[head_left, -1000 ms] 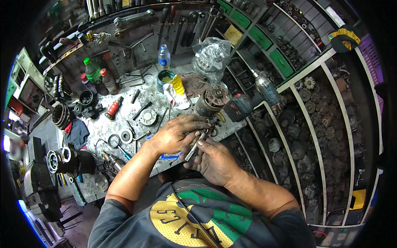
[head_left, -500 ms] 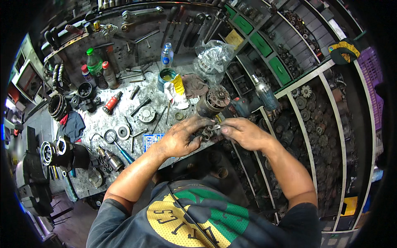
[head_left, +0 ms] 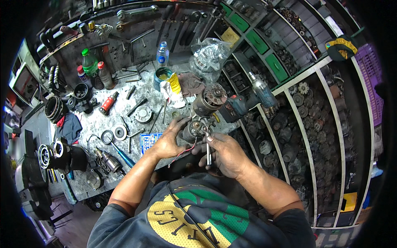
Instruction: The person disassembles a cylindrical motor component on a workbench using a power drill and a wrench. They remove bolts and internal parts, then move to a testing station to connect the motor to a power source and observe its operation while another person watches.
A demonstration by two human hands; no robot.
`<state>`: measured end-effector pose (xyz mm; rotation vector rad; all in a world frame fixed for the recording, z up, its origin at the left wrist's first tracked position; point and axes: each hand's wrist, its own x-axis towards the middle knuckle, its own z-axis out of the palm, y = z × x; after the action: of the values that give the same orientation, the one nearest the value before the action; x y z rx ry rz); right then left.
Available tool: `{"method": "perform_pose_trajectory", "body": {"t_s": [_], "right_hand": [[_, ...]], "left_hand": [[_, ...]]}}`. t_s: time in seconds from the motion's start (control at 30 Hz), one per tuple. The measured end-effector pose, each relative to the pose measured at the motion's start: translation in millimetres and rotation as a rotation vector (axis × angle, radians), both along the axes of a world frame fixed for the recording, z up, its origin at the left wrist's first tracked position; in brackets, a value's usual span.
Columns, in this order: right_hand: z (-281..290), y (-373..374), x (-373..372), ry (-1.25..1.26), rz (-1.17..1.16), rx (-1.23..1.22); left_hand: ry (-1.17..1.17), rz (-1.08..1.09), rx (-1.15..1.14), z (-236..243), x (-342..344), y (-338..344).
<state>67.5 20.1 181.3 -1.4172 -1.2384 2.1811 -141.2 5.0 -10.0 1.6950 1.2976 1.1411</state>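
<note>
A grimy starter motor [head_left: 205, 104] stands at the near edge of the workbench, with a smaller metal cylinder [head_left: 191, 129] on its near side. My left hand [head_left: 167, 139] is closed round that cylinder's left side, and its fingertips are partly hidden. A thin red wire [head_left: 185, 153] runs from the cylinder's near end, past my left thumb. My right hand [head_left: 226, 153] pinches a silver wrench [head_left: 209, 149] between thumb and fingers. The wrench's ring end sits at the cylinder's near right side, over or against a small fitting; I cannot tell if it is seated.
A cordless power tool [head_left: 240, 108] lies right of the motor. White and yellow cloth [head_left: 177, 91] and a clear plastic bag [head_left: 210, 58] are behind it. Leftward are a round metal cover [head_left: 142, 114], a red tool [head_left: 108, 104] and several bottles [head_left: 89, 62]. Parts shelves [head_left: 293, 128] stand on the right.
My right hand has come down and toward me, turning the wrench from sideways to pointing away from me. My left hand has shifted left, uncovering the small cylinder and red wire.
</note>
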Motion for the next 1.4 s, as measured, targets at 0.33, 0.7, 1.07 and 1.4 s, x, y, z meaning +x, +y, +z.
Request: {"method": "perform_pose_trajectory", "body": {"t_s": [0.33, 0.7, 1.07, 1.4], "right_hand": [[13.1, 50.2, 10.4, -0.425, 0.485, 0.229], [37.9, 61.7, 22.9, -0.186, 0.470, 0.183], [7.6, 19.8, -3.0, -0.035, 0.039, -0.135], [41.4, 98.0, 4.7, -0.530, 0.881, 0.739]], "left_hand": [[0.042, 0.272, 0.052, -8.9, 32.1, 19.7], [0.036, 0.249, 0.037, -28.2, 26.5, 18.8], [0.044, 0.285, 0.043, -27.3, 26.7, 15.5], [0.102, 0.317, 0.034, -30.0, 27.0, 18.3]]}}
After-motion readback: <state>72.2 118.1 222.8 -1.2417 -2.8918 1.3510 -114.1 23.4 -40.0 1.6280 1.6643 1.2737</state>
